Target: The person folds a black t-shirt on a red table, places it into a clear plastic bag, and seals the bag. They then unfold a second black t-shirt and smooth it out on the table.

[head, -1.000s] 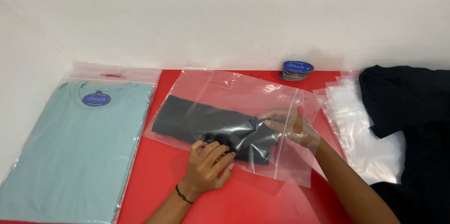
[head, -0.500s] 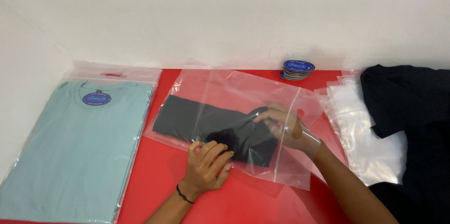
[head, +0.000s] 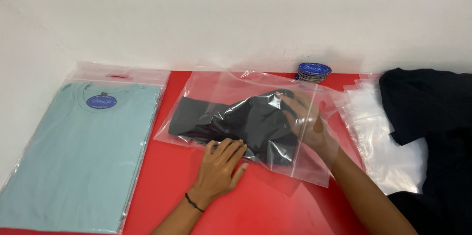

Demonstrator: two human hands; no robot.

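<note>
A clear plastic bag [head: 216, 85] lies on the red table [head: 255, 205] with a folded black garment [head: 231, 119] inside it. My right hand [head: 307, 117] is inside the bag's open right end, fingers spread against the garment. Flat on the bag's near edge rests my left hand [head: 221, 163], pressing the plastic down; a thin black band is on that wrist.
A light teal shirt in a clear bag [head: 78, 146] lies at the left. Several blue oval labels [head: 313, 72] are stacked by the wall. A pile of empty clear bags [head: 378, 132] and black garments [head: 432, 117] sit at the right.
My right hand has pushed further into the bag, and the black garment has slid and bunched deeper toward the left. My left hand has stayed on the near edge.
</note>
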